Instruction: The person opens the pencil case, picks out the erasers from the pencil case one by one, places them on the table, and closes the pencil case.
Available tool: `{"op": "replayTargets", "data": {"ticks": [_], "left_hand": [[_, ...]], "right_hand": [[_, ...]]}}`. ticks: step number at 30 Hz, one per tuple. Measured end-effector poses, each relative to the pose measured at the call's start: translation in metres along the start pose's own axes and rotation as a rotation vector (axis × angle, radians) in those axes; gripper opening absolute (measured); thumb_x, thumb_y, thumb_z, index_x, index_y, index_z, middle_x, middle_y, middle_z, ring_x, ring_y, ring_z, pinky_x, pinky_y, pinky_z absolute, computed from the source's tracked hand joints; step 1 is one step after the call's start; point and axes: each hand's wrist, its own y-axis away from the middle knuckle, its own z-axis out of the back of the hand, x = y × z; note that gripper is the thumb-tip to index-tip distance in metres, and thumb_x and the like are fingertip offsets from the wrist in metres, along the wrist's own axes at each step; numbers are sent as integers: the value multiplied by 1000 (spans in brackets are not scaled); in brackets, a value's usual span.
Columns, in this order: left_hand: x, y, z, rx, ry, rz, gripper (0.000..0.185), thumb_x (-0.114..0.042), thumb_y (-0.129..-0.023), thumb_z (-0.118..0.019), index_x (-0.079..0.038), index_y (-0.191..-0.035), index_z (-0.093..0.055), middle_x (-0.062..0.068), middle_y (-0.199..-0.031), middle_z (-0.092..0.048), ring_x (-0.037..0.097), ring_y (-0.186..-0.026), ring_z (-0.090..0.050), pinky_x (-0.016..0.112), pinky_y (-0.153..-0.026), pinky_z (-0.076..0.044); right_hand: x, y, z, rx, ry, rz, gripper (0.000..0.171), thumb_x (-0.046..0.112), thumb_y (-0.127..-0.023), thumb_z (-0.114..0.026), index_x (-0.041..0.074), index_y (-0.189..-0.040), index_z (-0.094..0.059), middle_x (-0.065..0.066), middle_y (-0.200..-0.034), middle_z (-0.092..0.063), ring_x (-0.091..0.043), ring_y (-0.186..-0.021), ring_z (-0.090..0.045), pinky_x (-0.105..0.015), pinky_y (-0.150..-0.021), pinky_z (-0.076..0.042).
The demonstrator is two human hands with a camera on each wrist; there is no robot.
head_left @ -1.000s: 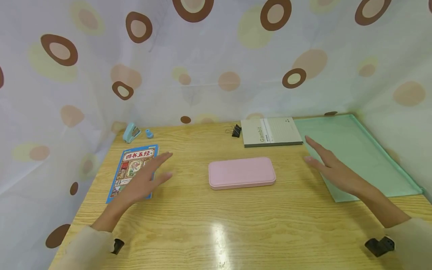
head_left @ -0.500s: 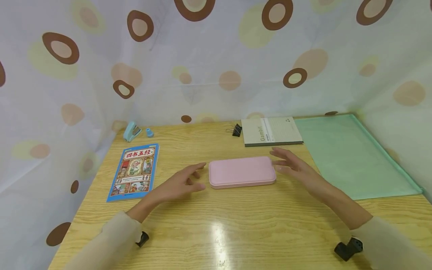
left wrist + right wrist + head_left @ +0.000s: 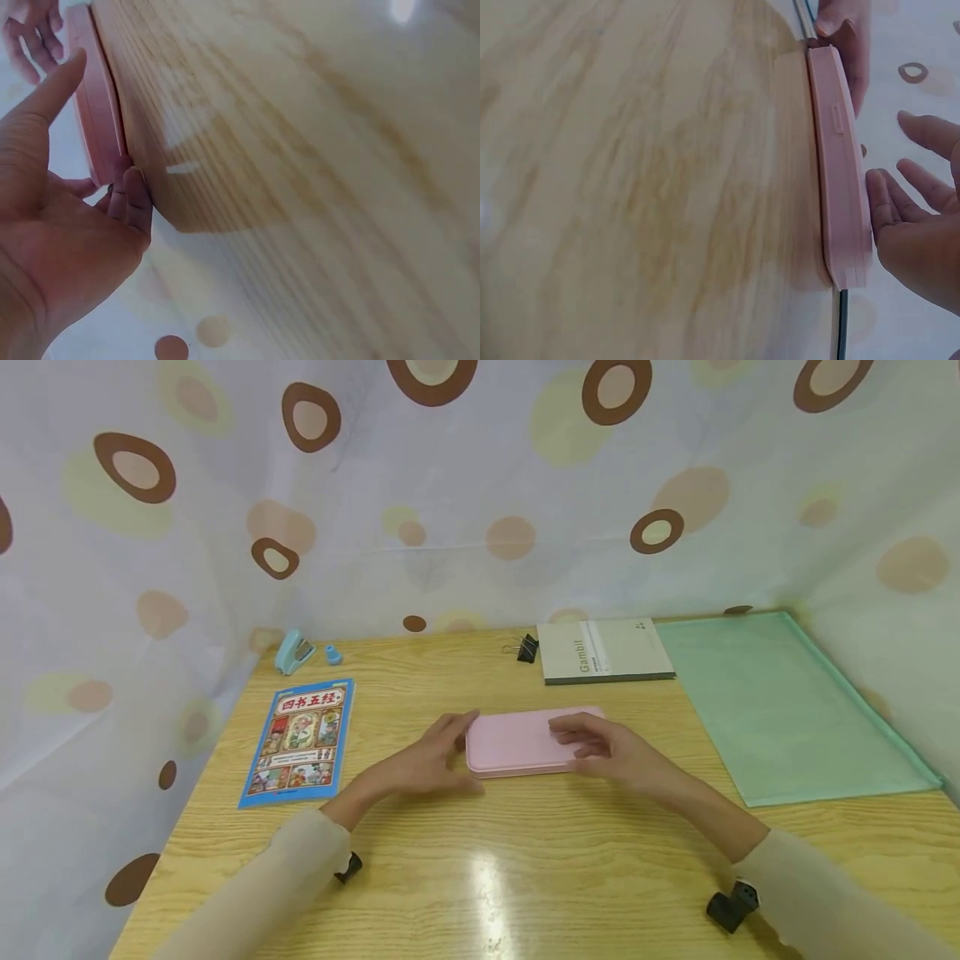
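A flat pink pencil case [image 3: 517, 743] lies on the wooden table, a small latch showing on its front side in the right wrist view. My left hand [image 3: 431, 760] is around its left end, fingers right at the end and thumb extended by the front corner. In the left wrist view, the lower fingertips of this hand [image 3: 82, 240] touch or nearly touch the case [image 3: 97, 112]. Over the right part of the case hovers my right hand [image 3: 611, 752], fingers loosely bent. The right wrist view has its fingertips [image 3: 877, 195] close over the lid, the thumb spread away.
A blue illustrated book [image 3: 300, 743] lies at left, with a light blue stapler [image 3: 293, 652] and a small blue piece [image 3: 333, 655] behind it. At the back are a black binder clip [image 3: 527, 648] and a Gambit notebook [image 3: 606, 652]. A pale green mat [image 3: 795, 710] covers the right side.
Both hands have come inward from the sides to the pencil case, the left to its left end, the right over its right part. The case has stayed in place.
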Motion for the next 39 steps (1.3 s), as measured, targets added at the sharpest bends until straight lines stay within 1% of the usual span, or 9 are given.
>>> {"op": "replayTargets", "data": {"ticks": [3,6,8,11,15,18,23,28,39], "left_hand": [[-3,-11,-2,-18,-69,-6,112,-47,-86,-84,-11,-167,-15,11,-159,-30,29,-142,-36,48,-117,-34],[-5,-17,-1,-40,-109,4,109,-44,-85,-86,-11,-166,-21,11,-159,-33,29,-144,-35,47,-118,-34],[-5,-20,-1,-52,-103,7,108,-39,-84,-87,-10,-165,-23,11,-158,-34,29,-144,-35,47,-118,-34],[-3,-21,0,-67,-58,7,109,-33,-83,-89,-6,-164,-22,14,-158,-35,30,-143,-36,48,-119,-32],[-3,-20,0,-77,-2,4,110,-33,-82,-90,-3,-161,-21,17,-156,-34,31,-141,-37,48,-118,-33],[-4,-20,0,-86,0,-2,105,-35,-81,-90,-3,-157,-25,17,-154,-35,31,-138,-38,48,-116,-35],[-4,-21,1,-102,-50,-17,98,-35,-81,-91,-3,-153,-33,16,-148,-37,29,-129,-45,45,-112,-39],[-4,-21,2,-107,-91,-24,99,-38,-79,-91,-3,-153,-36,13,-142,-43,25,-122,-50,42,-108,-42],[-3,-22,8,-100,-68,16,97,-47,-78,-90,-6,-152,-42,6,-135,-49,20,-116,-52,38,-102,-45]], "right_hand": [[-3,-4,0,1,61,-2,51,4,-94,-75,10,-143,-61,-9,-145,-59,-30,-125,-57,-27,-97,-48],[-6,-9,-1,6,109,-3,47,3,-93,-76,15,-138,-66,-5,-144,-60,-26,-118,-55,-25,-90,-47],[-8,-12,0,11,140,3,45,3,-93,-76,16,-135,-67,-3,-142,-61,-24,-117,-53,-25,-88,-45],[-9,-16,-1,11,189,33,43,3,-92,-78,17,-132,-69,-1,-135,-63,-22,-113,-54,-26,-86,-44],[-8,-20,-3,11,252,84,42,2,-89,-81,18,-126,-72,2,-129,-65,-20,-113,-57,-28,-92,-46],[-8,-23,-5,29,286,119,42,0,-86,-82,19,-123,-75,2,-128,-63,-20,-117,-57,-31,-98,-47],[-10,-28,-9,45,312,150,43,-4,-84,-82,19,-120,-77,2,-126,-59,-19,-111,-55,-32,-94,-47],[-13,-31,-12,37,361,190,45,-4,-83,-83,20,-121,-77,3,-128,-59,-18,-112,-57,-32,-93,-49],[-8,-31,-10,-14,466,239,40,5,-84,-87,18,-120,-78,0,-129,-61,-22,-122,-56,-43,-100,-50]]}}
